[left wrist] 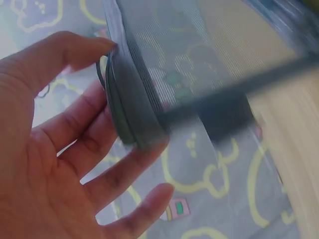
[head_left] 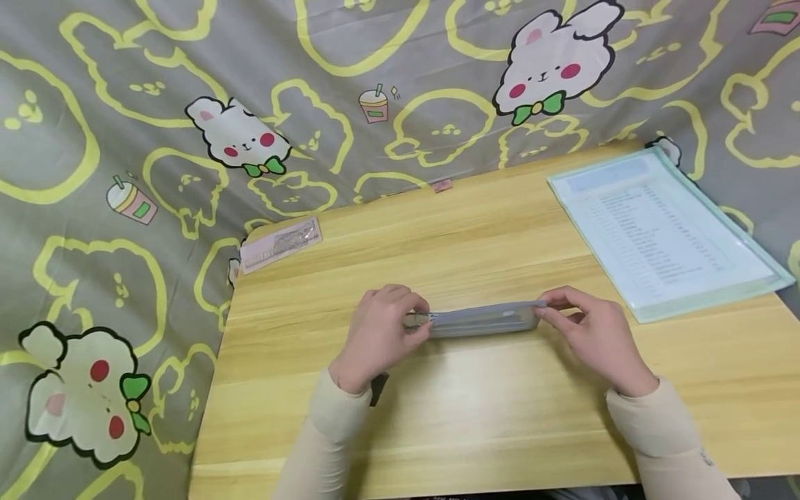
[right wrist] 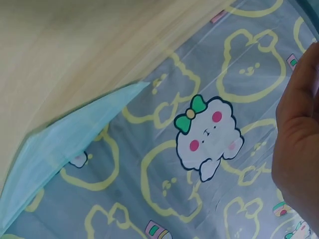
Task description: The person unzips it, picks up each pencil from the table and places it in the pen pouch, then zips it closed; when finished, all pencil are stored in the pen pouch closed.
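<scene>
A flat grey mesh pouch (head_left: pixel 484 319) stretches between both hands over the middle of the wooden table, seen nearly edge-on in the head view. At its left end, my left hand (head_left: pixel 384 330) pinches it. In the left wrist view the thumb lies on the grey edge band (left wrist: pixel 132 89) and fingers support it from below; a blurred dark strip (left wrist: pixel 239 89) crosses the see-through mesh. My right hand (head_left: pixel 594 333) pinches the pouch's right corner between thumb and fingers. Only part of that hand (right wrist: pixel 299 134) shows in the right wrist view, its fingertips cut off.
A pale blue-green document folder (head_left: pixel 662 236) with a printed sheet lies on the table's right side. A pinkish printed slip (head_left: pixel 281 244) sits at the back left, and a small pink piece (head_left: pixel 442 185) at the rear edge. Patterned grey curtain (head_left: pixel 337 132) borders the table (head_left: pixel 475 430).
</scene>
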The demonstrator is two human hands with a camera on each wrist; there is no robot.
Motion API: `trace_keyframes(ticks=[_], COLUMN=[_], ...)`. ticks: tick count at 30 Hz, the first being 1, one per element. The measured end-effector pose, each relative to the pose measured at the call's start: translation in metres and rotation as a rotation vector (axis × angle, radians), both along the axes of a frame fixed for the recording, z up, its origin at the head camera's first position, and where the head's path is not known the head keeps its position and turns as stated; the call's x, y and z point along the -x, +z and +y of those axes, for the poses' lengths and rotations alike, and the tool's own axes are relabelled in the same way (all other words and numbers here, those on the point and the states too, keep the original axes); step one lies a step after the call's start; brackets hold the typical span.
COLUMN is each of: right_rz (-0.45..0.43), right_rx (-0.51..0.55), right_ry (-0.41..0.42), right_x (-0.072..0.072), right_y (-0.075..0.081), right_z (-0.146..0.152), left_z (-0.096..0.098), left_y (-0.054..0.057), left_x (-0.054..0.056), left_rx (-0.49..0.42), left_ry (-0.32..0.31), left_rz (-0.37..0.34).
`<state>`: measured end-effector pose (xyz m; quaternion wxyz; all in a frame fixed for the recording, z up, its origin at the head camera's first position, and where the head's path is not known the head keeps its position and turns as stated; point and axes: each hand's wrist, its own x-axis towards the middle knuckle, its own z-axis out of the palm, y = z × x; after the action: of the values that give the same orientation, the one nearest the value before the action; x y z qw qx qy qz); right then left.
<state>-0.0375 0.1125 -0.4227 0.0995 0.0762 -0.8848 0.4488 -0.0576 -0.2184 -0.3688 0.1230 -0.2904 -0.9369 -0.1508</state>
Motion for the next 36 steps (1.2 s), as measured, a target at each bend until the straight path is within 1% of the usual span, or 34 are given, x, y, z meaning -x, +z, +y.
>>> trace_keyframes(ticks=[3,6,10,13,18,23,27,31,36], right_rz=[-0.003,-0.003,0.003,0.003,0.013,0.027,0.03,0.02,0.009], right_rx=[0.003,0.014,0.029,0.028,0.022,0.019,0.013,0.018,0.027], right_ry=[-0.008,-0.017,-0.025,-0.029,-0.037,-0.037,-0.045,-0.046,-0.051], right_x=[0.001,0.001,0.002,0.002,0.003,0.006,0.009,0.009,0.009], right_y=[0.002,0.004,0.007,0.008,0.007,0.009,0.011,0.011,0.011], right_z=[0.007,0.013,0.019,0.02,0.022,0.024,0.026,0.028,0.029], left_z=[-0.01,-0.019,-0.026,-0.028,-0.03,-0.03,-0.03,-0.03,-0.03], left_y=[0.001,0.001,-0.001,-0.001,0.002,0.006,0.007,0.009,0.009], left_x=[-0.002,-0.004,-0.004,-0.004,-0.004,-0.002,-0.001,0.001,0.003], left_rx=[-0.025,-0.043,-0.056,-0.072,-0.101,-0.107,-0.103,-0.103,-0.105], left_ry=[0.0,0.016,0.025,0.022,0.02,0.016,0.03,0.039,0.032], left_rz=[-0.016,-0.026,-0.054,-0.077,-0.079,-0.086,-0.105,-0.119,-0.114])
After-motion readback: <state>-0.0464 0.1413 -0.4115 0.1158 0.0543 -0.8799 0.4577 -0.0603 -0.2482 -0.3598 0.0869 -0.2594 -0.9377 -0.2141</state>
